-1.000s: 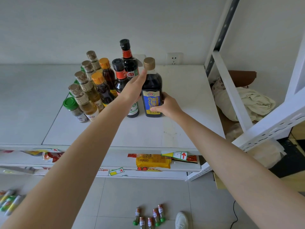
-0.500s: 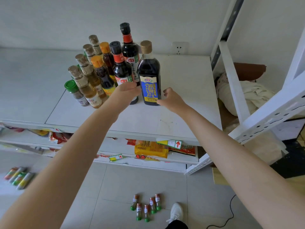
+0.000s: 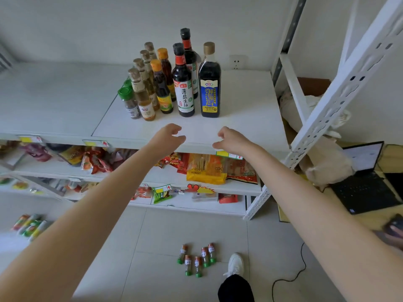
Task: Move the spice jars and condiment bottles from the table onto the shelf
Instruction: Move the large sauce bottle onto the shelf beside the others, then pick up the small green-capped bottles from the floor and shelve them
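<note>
White shelf [image 3: 244, 127], three dark bottles [image 3: 185, 92], five floor jars [image 3: 198, 265]

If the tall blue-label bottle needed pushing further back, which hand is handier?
Probably the right hand: it is empty and hovers nearest the blue-label bottle. The left hand, also empty, sits in front of the white-label bottle instead.

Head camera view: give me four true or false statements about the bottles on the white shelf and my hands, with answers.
1. The dark glass bottle with the blue label stands upright on the white shelf top. True.
2. The right hand grips it. False: it holds nothing, short of the bottle.
3. The left hand holds nothing. True.
4. The small green-capped jar is at the group's right end. False: left end.
</note>
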